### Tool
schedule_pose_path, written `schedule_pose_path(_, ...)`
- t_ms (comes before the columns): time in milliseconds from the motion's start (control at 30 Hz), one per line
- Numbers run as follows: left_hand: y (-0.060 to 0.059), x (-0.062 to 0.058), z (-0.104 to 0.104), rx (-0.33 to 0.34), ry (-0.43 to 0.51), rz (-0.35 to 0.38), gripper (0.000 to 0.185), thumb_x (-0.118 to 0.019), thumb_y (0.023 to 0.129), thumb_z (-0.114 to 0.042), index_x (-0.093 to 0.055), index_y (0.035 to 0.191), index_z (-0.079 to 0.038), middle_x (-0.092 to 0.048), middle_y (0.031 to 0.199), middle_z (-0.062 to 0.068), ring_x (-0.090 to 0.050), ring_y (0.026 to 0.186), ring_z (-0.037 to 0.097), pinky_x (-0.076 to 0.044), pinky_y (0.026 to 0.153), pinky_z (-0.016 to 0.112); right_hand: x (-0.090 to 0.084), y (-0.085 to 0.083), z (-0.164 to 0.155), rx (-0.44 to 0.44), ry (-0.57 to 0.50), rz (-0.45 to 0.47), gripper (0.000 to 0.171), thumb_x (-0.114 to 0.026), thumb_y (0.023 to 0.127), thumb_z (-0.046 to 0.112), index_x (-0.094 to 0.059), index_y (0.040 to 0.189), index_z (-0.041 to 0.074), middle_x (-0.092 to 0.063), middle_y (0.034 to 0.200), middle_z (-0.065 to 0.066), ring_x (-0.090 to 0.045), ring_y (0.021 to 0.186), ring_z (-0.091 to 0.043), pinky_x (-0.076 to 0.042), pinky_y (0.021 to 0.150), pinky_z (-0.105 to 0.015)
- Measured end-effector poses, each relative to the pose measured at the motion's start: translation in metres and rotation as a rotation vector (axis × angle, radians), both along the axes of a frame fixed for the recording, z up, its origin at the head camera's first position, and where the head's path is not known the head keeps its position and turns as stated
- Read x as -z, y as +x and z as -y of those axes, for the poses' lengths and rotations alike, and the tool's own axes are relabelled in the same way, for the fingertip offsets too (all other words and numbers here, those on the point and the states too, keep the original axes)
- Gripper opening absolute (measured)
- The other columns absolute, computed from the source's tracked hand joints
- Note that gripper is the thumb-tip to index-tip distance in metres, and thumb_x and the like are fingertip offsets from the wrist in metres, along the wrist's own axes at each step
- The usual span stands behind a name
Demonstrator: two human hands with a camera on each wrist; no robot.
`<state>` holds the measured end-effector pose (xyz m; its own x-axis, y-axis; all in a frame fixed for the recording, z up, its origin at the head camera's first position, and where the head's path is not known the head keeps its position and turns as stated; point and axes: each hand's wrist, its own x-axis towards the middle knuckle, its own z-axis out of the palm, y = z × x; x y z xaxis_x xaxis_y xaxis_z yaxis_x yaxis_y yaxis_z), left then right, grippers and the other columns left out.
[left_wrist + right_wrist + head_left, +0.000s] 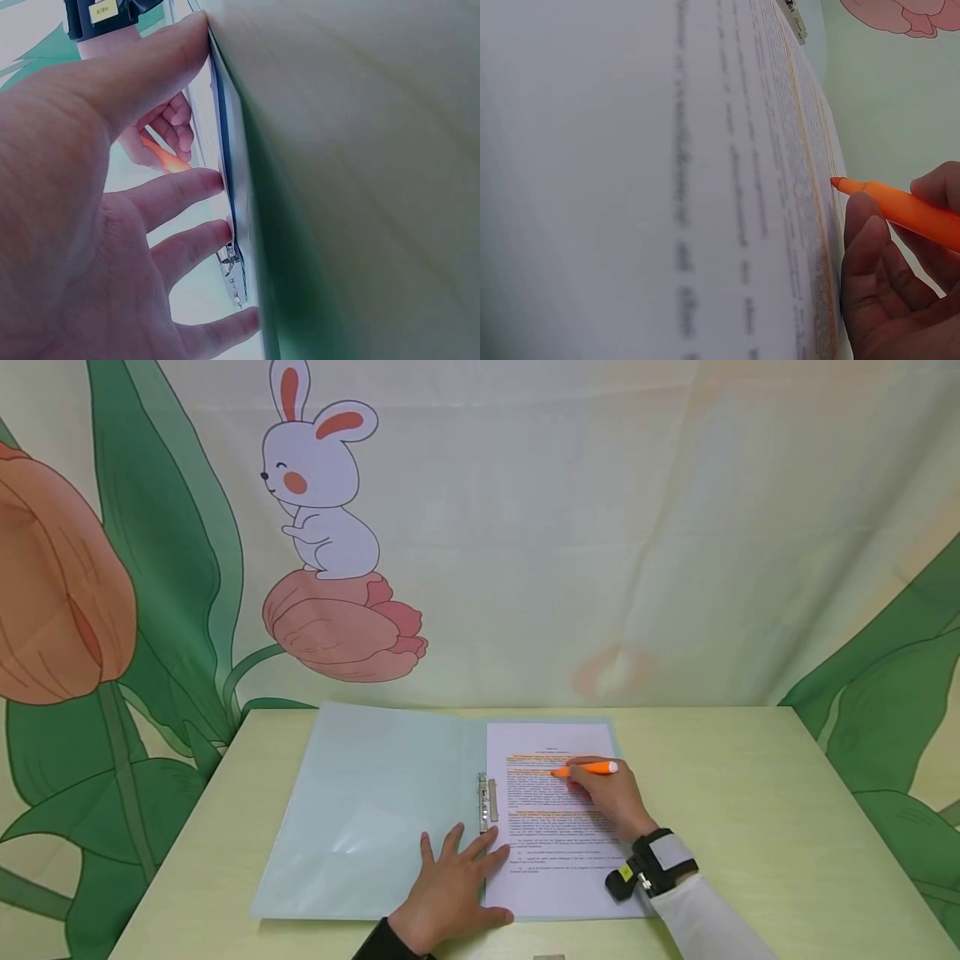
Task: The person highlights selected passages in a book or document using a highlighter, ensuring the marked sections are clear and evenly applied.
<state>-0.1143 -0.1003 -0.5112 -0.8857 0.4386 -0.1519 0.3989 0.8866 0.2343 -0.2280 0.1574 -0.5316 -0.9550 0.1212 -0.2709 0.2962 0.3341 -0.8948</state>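
An open pale green folder [360,810] lies on the table with a printed page [551,827] clipped on its right half; some lines are marked orange. My right hand [611,793] grips an orange highlighter [588,768], its tip [838,182] on the upper lines of text. My left hand [453,885] lies flat with spread fingers [180,195] pressing the folder and page beside the metal clip [486,802]. The wrist views show the same page [667,187], highlighter [907,214] and clip [232,274] up close.
The table [750,810] is light yellow-green, with bare surface to the right of the folder. A printed backdrop with a rabbit [322,485], tulips and leaves hangs right behind the table's far edge. A wrist camera strap [652,864] sits on my right forearm.
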Motion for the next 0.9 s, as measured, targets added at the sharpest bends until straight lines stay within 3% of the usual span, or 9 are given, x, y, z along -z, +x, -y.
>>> schedule_pose_path(367, 0.001, -0.001, 0.000, 0.005, 0.003, -0.010, 0.082, -0.073, 0.072, -0.066, -0.053, 0.142, -0.028, -0.042, 0.156, -0.001, -0.033, 0.141, 0.046, -0.019, 0.102, 0.082, 0.000, 0.001, -0.009, -0.013, 0.018, -0.048, 0.032, -0.068, 0.092, 0.033, -0.072, 0.118, 0.015, -0.075, 0.095, -0.008, -0.066, 0.078, -0.018, -0.051, 0.066, -0.024)
schedule_pose_path(900, 0.001, -0.004, -0.001, 0.007, 0.007, -0.009, 0.083, -0.073, 0.071, -0.066, -0.053, 0.142, -0.028, -0.042, 0.156, -0.001, -0.033, 0.141, 0.046, -0.019, 0.102, 0.082, 0.002, 0.003, -0.020, 0.004, -0.028, -0.015, 0.031, -0.067, 0.092, 0.033, -0.072, 0.118, 0.018, -0.073, 0.097, -0.008, -0.066, 0.081, -0.019, -0.053, 0.067, -0.026)
